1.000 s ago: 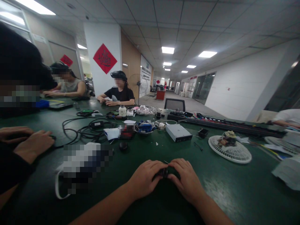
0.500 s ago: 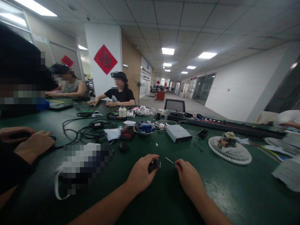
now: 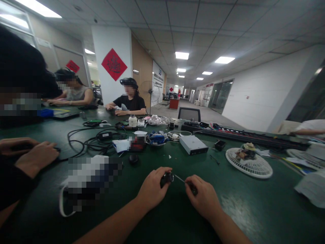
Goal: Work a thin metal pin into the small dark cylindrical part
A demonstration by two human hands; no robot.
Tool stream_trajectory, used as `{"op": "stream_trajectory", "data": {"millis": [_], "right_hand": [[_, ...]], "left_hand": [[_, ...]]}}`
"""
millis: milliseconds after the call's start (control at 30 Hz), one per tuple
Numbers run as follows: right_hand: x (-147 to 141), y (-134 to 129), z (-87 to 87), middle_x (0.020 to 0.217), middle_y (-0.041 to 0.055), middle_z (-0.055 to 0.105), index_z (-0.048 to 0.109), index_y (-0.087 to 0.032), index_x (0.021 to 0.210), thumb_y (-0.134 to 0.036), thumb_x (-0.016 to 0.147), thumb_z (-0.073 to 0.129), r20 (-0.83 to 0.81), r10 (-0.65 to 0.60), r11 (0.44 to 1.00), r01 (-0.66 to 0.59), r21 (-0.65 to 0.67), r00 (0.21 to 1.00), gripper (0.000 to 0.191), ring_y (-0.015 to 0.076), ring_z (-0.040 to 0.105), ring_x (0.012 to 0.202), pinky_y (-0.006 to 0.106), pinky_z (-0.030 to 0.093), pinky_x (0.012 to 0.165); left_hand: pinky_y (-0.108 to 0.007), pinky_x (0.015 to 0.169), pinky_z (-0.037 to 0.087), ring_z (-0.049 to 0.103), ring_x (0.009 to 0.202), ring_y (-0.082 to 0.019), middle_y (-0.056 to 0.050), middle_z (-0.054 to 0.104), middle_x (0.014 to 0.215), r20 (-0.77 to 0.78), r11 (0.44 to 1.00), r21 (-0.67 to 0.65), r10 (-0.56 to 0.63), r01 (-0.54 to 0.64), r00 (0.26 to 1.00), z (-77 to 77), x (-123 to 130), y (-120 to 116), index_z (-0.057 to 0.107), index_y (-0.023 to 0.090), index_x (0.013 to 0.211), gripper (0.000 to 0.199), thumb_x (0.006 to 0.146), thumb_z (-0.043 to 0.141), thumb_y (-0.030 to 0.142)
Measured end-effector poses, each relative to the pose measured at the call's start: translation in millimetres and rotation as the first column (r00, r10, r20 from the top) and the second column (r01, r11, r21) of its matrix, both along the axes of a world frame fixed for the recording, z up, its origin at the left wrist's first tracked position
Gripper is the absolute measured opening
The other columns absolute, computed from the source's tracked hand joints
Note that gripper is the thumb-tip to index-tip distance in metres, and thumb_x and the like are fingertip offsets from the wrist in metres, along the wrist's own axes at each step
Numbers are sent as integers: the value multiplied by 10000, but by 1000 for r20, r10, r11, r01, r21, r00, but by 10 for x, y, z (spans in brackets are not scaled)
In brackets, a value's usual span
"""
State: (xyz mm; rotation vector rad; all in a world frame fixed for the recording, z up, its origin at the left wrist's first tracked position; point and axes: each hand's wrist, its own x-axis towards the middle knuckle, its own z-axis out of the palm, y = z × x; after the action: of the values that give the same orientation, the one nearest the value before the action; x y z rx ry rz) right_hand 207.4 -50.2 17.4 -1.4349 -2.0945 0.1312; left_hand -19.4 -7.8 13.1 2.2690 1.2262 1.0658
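Observation:
Fingers and thumb of my left hand [image 3: 154,185] are closed round a small dark cylindrical part [image 3: 168,177], whose round, light-rimmed end faces right. My right hand [image 3: 203,193] grips a screwdriver by its dark handle, mostly hidden in the palm. The thin metal shaft [image 3: 179,178] points up and left, its tip close to the part's rim; whether they touch I cannot tell. Both hands are just above the green table [image 3: 175,217]. A black computer mouse [image 3: 133,159] lies beyond my left hand.
Behind my hands are a grey disc drive [image 3: 193,145], a bowl with blue items [image 3: 156,138] and black cables [image 3: 83,137]. A white fan grille [image 3: 248,163] lies right. At left are a blurred white-and-dark object [image 3: 88,176] and another person's hands [image 3: 37,157].
My right hand has moved slightly left, bringing the screwdriver tip up to the dark part, and more of the handle shows. Across the table, a person's hand has drawn back toward the body.

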Motion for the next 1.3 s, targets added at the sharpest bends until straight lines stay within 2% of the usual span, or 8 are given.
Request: {"op": "stream_trajectory", "data": {"millis": [133,333,533,667,767,933,1133,1300], "right_hand": [[6,1,-7,893,-2,642,662,-249,992,-230,963,527,37,65,997,-64,-36,997,140,147,614,744,278,453,698],[-12,12,14,971,23,657,705,-287,1049,-268,992,498,67,-57,998,55,31,996,216,172,638,868,287,471,764],[-4,-18,18,926,13,660,707,-262,1050,-269,985,501,103,65,998,-65,-3,993,216,152,633,813,272,455,737],[-15,-11,4,960,15,669,709,-270,1093,-287,1000,490,104,-6,1000,4,18,995,238,153,646,828,275,449,738],[-8,-2,6,931,0,673,730,-300,1074,-301,994,507,126,-44,999,46,-13,991,237,144,649,776,271,441,700],[-7,-21,10,852,-8,668,747,-310,1078,-298,976,526,152,79,996,-74,-42,985,244,140,643,754,265,434,687],[-8,12,2,893,2,670,741,-329,1116,-331,1004,486,138,-22,999,27,-38,990,279,148,647,763,271,437,689],[16,4,10,832,0,664,750,-321,1112,-312,992,494,152,120,991,-109,-80,981,282,147,637,751,269,422,680]], "left_hand": [[-416,1012,494,629,1111,-228,-35,676,1224,-13,998,-3,-55,55,998,9,-6,5,610,255,1252,453,826,648,107],[-414,988,489,625,1080,-227,-17,685,1204,-50,999,-9,-47,47,998,31,-3,-15,619,263,1238,443,828,652,97],[-395,972,479,618,1078,-223,-6,690,1199,-55,1000,-6,-30,30,998,22,0,-9,628,268,1221,457,811,653,67],[-388,978,469,616,1079,-217,-4,695,1185,-83,997,-5,-79,79,993,25,2,-10,635,262,1206,446,807,661,63],[-394,978,463,615,1076,-221,-7,696,1189,-87,999,-11,-48,47,995,24,1,-8,636,260,1207,447,807,661,60],[-387,971,457,610,1080,-216,9,698,1176,-101,996,-22,-83,81,991,28,-8,-1,649,274,1173,452,787,665,38],[-386,956,446,609,1057,-210,12,705,1145,-105,996,-5,-84,84,991,45,-17,-9,657,260,1126,414,787,649,23],[-380,958,437,612,1062,-207,7,706,1137,-105,994,-11,-107,107,989,53,-12,-11,659,259,1119,415,783,634,16]]}}
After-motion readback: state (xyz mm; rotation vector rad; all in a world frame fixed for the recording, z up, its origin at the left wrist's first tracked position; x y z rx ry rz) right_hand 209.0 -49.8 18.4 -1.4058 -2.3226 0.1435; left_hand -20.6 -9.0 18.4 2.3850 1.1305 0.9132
